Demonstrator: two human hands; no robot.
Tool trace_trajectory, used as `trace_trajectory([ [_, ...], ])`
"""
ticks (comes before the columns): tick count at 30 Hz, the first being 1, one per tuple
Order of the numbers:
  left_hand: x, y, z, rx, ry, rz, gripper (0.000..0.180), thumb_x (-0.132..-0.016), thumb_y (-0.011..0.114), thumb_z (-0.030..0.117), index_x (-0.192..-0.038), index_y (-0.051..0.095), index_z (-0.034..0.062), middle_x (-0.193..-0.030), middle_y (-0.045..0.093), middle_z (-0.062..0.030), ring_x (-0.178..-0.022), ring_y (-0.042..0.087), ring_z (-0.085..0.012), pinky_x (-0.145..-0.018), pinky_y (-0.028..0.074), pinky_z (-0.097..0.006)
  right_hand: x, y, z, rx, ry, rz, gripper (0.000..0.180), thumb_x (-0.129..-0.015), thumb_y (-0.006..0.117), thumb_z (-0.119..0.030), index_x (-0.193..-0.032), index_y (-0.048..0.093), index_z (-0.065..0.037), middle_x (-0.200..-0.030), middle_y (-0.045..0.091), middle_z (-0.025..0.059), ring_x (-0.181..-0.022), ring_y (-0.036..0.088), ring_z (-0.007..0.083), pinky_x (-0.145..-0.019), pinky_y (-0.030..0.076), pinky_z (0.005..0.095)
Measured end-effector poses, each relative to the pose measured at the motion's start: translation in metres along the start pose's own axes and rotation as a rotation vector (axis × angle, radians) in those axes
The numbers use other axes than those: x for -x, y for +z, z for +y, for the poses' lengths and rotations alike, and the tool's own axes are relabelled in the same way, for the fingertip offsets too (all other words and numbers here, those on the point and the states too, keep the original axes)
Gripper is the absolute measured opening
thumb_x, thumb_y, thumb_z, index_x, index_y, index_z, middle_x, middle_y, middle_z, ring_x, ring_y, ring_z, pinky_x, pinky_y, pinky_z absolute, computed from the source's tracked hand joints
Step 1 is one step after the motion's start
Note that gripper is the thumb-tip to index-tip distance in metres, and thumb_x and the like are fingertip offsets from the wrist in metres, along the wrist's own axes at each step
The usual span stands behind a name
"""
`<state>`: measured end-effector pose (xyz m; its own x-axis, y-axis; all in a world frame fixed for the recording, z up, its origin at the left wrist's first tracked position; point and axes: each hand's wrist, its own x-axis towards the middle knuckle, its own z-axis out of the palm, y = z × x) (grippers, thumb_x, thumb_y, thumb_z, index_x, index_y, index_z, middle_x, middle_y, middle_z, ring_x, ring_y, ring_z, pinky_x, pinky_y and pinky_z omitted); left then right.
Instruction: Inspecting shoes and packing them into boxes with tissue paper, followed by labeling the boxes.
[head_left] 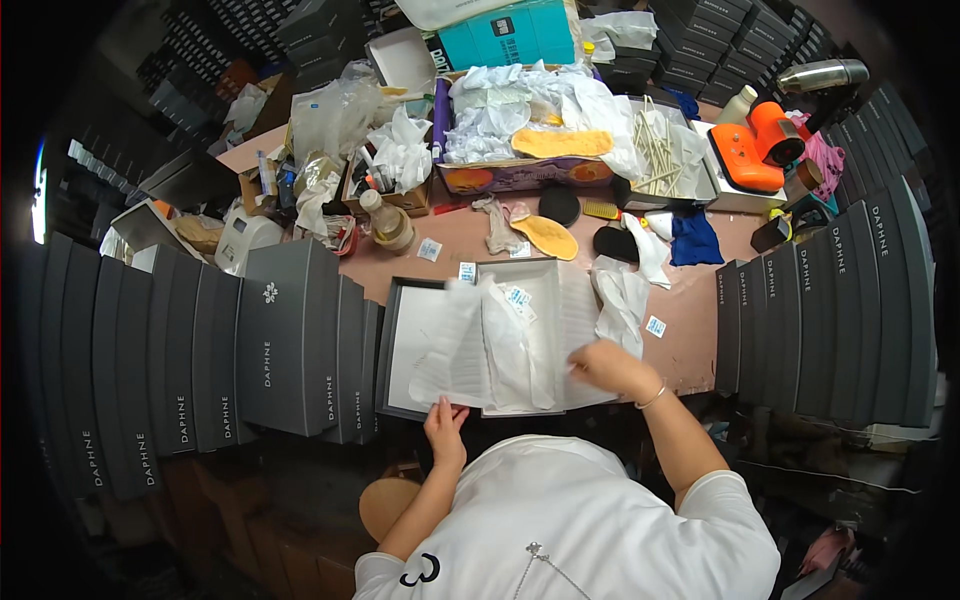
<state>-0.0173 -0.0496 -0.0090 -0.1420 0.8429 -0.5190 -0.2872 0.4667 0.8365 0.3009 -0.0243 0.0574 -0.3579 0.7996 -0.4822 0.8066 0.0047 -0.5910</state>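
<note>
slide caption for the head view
Left hand and right hand at an open tissue-lined box between rows of grey boxes

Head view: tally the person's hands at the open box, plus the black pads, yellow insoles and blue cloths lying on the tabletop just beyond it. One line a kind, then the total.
Hands: 2 (left hand, right hand)
Black pads: 2
Yellow insole: 1
Blue cloth: 1
Total: 6
</note>
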Motion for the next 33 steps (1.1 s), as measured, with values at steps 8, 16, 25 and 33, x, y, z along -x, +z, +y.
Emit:
trace_trajectory([
  [8, 0.048, 0.036, 0.064, -0.775, 0.623, -0.585, 0.031, -0.094, 0.058, 0.018, -0.119, 0.059, -0.0011, -0.109, 0.062, -0.0133, -0.099, 0.060, -0.0204, -0.084, 0.048, -0.030, -0.147, 0.086, -0.099, 0.183, -0.472, 0.418, 0.076, -0.079, 0.071, -0.024, -0.142, 0.033, -0.007, -0.140, 0.041, 0.0227, -0.127, 0.040, 0.0405, -0.106, 0.033, 0.0509],
  [16, -0.044, 0.051, 0.012, -0.727, 0.422, -0.249, 0.047, -0.098, 0.047, 0.029, -0.131, 0.045, -0.0044, -0.132, 0.046, -0.0199, -0.117, 0.050, -0.0339, -0.097, 0.042, -0.039, -0.026, 0.068, -0.010, -0.157, 0.011, 0.905, 0.068, -0.078, 0.066, -0.014, -0.136, 0.036, 0.007, -0.129, 0.047, 0.0315, -0.119, 0.046, 0.0450, -0.102, 0.036, 0.0472],
  [25, -0.074, 0.081, 0.005, -0.499, 0.194, -0.370, 0.058, -0.095, 0.044, 0.053, -0.124, 0.048, 0.0025, -0.127, 0.048, -0.0153, -0.116, 0.048, -0.0286, -0.096, 0.039, -0.037, 0.027, 0.048, -0.016, -0.697, 0.266, 0.455, 0.062, -0.080, 0.054, -0.013, -0.137, 0.038, 0.004, -0.109, 0.061, 0.0270, -0.095, 0.062, 0.0340, -0.087, 0.046, 0.0348],
  [33, -0.101, 0.089, -0.019, -0.401, -0.112, -0.293, 0.063, -0.098, 0.037, 0.051, -0.129, 0.049, -0.0027, -0.133, 0.050, -0.0181, -0.120, 0.049, -0.0289, -0.099, 0.040, -0.036, -0.032, 0.111, 0.044, -0.667, 0.280, 0.594, 0.069, -0.088, 0.059, -0.018, -0.142, 0.025, 0.009, -0.141, 0.038, 0.0247, -0.132, 0.036, 0.0299, -0.109, 0.026, 0.0327],
])
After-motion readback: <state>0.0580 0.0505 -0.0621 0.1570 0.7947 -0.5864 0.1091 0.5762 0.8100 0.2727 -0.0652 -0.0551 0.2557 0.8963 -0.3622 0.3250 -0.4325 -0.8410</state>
